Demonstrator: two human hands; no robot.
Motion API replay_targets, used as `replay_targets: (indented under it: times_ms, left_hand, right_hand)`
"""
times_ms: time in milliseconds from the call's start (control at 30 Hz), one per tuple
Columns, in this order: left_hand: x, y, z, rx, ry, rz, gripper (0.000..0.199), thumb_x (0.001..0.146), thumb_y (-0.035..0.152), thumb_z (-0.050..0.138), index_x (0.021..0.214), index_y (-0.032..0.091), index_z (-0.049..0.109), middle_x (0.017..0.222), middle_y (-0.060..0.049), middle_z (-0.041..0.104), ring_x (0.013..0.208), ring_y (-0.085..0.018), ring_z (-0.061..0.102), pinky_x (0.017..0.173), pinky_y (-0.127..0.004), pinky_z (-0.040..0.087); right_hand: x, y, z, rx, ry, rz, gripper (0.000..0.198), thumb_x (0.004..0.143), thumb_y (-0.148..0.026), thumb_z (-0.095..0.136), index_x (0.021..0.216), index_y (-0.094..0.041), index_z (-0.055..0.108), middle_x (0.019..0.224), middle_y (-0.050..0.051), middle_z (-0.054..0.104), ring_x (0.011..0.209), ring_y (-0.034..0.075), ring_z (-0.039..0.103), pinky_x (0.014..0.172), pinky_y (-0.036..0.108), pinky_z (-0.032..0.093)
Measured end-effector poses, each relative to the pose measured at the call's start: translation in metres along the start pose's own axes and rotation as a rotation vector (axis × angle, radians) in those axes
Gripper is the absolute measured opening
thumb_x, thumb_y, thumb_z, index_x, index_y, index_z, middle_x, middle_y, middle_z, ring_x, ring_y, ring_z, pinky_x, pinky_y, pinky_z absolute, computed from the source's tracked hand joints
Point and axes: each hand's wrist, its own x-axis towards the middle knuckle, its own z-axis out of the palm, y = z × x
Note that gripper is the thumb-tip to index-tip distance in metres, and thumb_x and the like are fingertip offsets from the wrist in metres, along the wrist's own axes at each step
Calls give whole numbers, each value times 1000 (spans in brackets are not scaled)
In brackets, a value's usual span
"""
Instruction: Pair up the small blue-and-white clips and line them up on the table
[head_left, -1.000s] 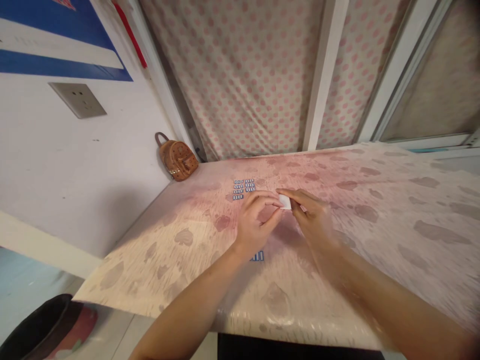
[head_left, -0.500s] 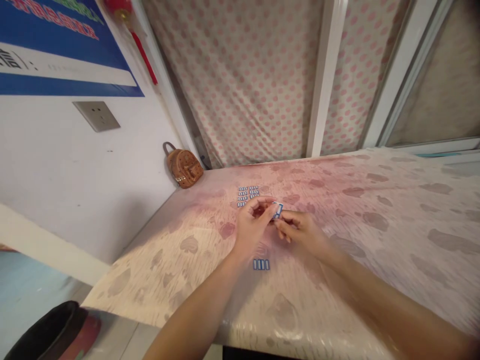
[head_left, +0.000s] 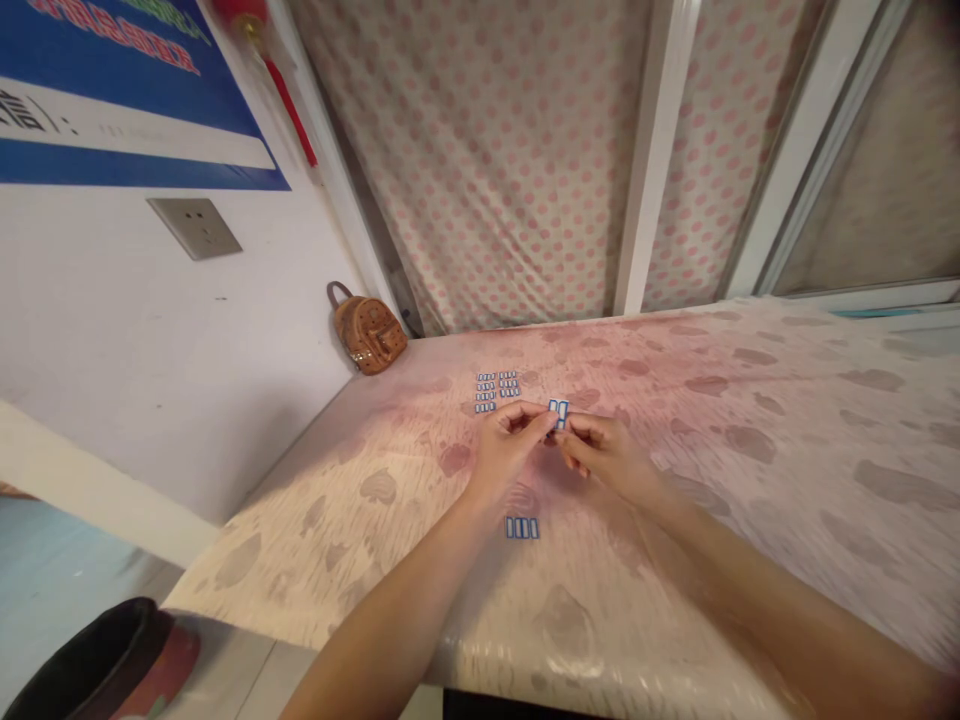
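Between both hands, above the table, is a small white label piece with blue borders point(head_left: 559, 411), showing two framed rectangles. My left hand point(head_left: 510, 435) pinches its left side between thumb and forefinger. On the other side my right hand point(head_left: 604, 445) has its fingertips closed at the lower right edge of the piece. Beyond my left hand, several similar blue-bordered labels point(head_left: 496, 385) lie in two columns of short rows. Nearer to me, one row of blue-bordered labels point(head_left: 522, 527) lies flat below the hands.
A patterned cloth covers the table point(head_left: 405, 560). A small brown backpack-shaped bag point(head_left: 371, 333) stands at the back left corner by the wall. Behind the table hangs a dotted curtain point(head_left: 495, 170). A dark-mouthed bin point(head_left: 105, 660) stands on the floor at lower left.
The label piece has turned from tilted to nearly upright, with its face now more toward me. Both hands stay in almost the same place, fingers shifted slightly.
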Motion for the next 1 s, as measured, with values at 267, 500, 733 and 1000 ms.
replay_targets:
  times_ms: [267,500,733,1000]
  left_hand:
    - [7,-9,-11,27,50,-19,20,71,34,80,72,17,70,71,0,65,67,-11,55,66,-25,41]
    - [13,-14,-18,97,9,28,19,72,33,79,77,16,73,75,-2,68,69,-13,58,70,-26,42]
    - [23,-14,-34,183,192,91,8,73,25,76,74,17,73,74,-2,69,70,-13,59,71,-26,44]
    - [33,-16,-51,139,287,112,5,74,21,74,77,17,73,74,-1,69,69,-12,61,75,-27,47]
  right_hand:
    - [4,-2,-4,1,99,-4,35,87,-44,59,62,-21,50,54,-4,51,45,9,46,45,23,37]
    - [6,6,-9,-82,128,25,27,85,-37,58,64,-21,53,53,-4,49,46,10,43,45,24,34]
    - [4,18,-3,-105,40,98,18,82,-37,60,75,-21,57,62,-3,57,54,12,51,51,25,39]
    - [-17,0,30,-501,-484,16,14,78,-27,67,78,-22,54,83,2,58,73,16,53,66,29,40]
